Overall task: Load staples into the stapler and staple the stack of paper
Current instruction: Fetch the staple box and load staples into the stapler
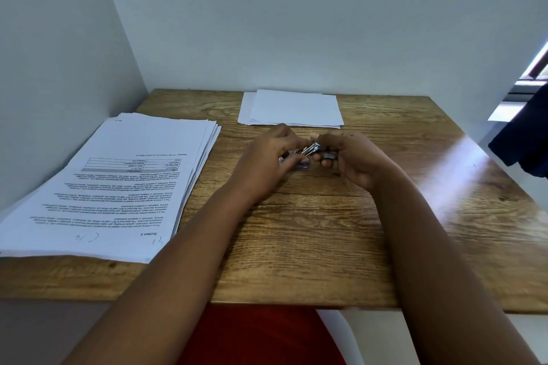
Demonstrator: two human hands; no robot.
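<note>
A small metal stapler (310, 149) sits between both hands above the middle of the wooden table (311, 231). My left hand (267, 160) curls its fingers round the stapler's left end, where a purple part shows underneath. My right hand (353, 157) pinches the right end, with a small dark piece (329, 155) by its fingers. Most of the stapler is hidden by the fingers. A thick stack of printed paper (118, 187) lies at the left. A thinner stack of blank sheets (292, 109) lies at the back centre.
Walls close the table off at the left and back. A dark blue cloth (525, 139) hangs past the right edge, below a window. A bright patch of sunlight falls across the table's right side. A red garment shows below the front edge.
</note>
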